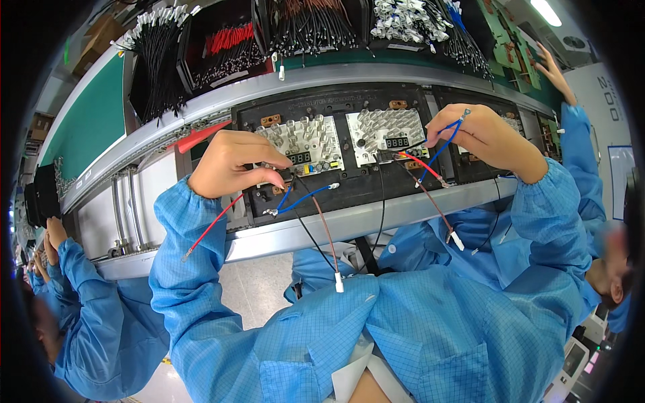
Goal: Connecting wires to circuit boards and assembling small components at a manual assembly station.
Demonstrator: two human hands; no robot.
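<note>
Two white circuit boards lie side by side in a black fixture (356, 191), each with clear stubby parts and a small digit display. My left hand (235, 161) is at the lower left edge of the left circuit board (329, 134), thumb and forefinger drawn together; what lies between the tips is hidden. A red wire (213, 225) trails below that hand, and blue, brown and black wires hang from the board's edge. Above the right edge of the right circuit board (366, 156), my right hand (480, 138) pinches a blue wire (443, 149) with a metal terminal. Red and brown wires hang below this board.
Behind the fixture, dark bins hold bundles of black wires (154, 67), red-ended wires (230, 43) and white-ended wires (410, 23). A metal rail (336, 225) runs along the near side. Co-workers in blue sit at left and right; one raised hand (554, 70) is at the right.
</note>
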